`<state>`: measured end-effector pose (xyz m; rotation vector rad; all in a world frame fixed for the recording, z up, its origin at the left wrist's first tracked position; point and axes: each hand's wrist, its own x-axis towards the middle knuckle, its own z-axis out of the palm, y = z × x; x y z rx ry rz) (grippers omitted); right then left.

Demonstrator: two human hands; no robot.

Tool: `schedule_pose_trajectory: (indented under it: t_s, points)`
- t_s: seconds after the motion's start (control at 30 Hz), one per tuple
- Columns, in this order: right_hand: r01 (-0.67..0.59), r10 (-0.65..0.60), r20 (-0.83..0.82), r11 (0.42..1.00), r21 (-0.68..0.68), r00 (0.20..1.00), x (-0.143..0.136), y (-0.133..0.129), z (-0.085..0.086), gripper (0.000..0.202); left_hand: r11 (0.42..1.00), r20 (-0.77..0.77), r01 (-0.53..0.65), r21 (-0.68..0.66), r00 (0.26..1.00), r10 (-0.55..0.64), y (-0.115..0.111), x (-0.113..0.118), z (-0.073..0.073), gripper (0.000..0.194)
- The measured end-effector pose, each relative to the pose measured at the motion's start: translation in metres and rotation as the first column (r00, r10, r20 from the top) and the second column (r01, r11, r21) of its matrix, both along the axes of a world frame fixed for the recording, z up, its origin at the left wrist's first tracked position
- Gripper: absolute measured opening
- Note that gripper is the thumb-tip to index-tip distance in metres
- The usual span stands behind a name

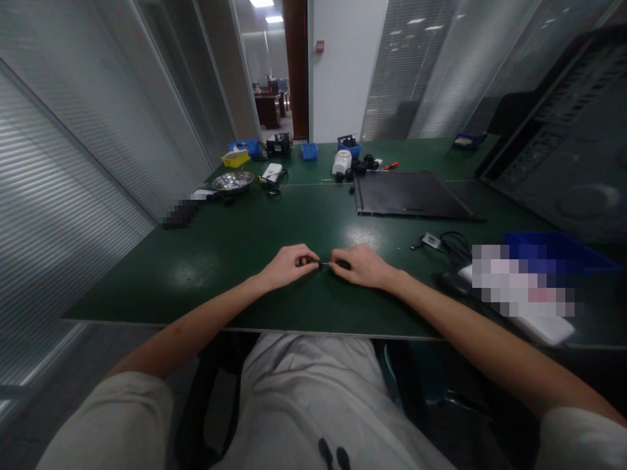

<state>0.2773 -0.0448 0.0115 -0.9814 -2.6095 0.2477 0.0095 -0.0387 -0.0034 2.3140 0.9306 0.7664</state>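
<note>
Both hands meet over the green table [274, 222], near its front edge. My left hand [289, 265] is closed in a pinch on a small black piece [320, 264]. Opposite it, my right hand [361, 265] is closed around a dark item, mostly hidden by the fingers. A thin, light-coloured metal-like bit [326, 264] spans the short gap between the fingertips. What exactly the items are is too small to tell.
A flat black panel [414, 194] lies behind my right hand. A metal bowl [233, 183] and a white device [272, 172] with cables stand back left. Right: a cabled adapter [432, 241], a blue tray [558, 251] and a large dark case [573, 143].
</note>
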Motion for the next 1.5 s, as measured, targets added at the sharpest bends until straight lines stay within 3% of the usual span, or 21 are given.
schedule_pose_trajectory:
  t_s: [0.47, 0.77, 1.17, 1.3, 1.5]
  points:
    - [0.002, -0.002, -0.031, 1.0, 0.022, 1.0, -0.003, -0.001, -0.007, 0.024, 0.999, 0.072, 0.007, -0.049, 0.997, -0.003, 0.0, -0.001, 0.003, 0.02]
    - [-0.045, 0.038, 0.062, 0.993, 0.113, 0.997, -0.009, -0.006, -0.006, 0.022, 0.994, 0.032, 0.078, 0.078, 0.996, -0.081, -0.004, 0.004, -0.001, 0.022]
    - [-0.027, 0.018, 0.072, 0.992, 0.125, 0.997, -0.013, -0.006, -0.012, 0.023, 0.996, 0.093, 0.083, 0.018, 0.992, -0.084, -0.002, 0.006, -0.002, 0.021]
    - [-0.049, 0.041, 0.075, 0.992, 0.116, 0.996, -0.012, -0.006, -0.011, 0.021, 0.999, 0.109, 0.044, 0.021, 0.993, -0.046, 0.0, 0.003, -0.001, 0.022]
    - [-0.044, 0.033, 0.09, 0.991, 0.122, 0.995, -0.012, -0.006, -0.009, 0.028, 0.986, 0.003, -0.065, 0.156, 0.998, 0.065, 0.016, -0.003, -0.007, 0.013]
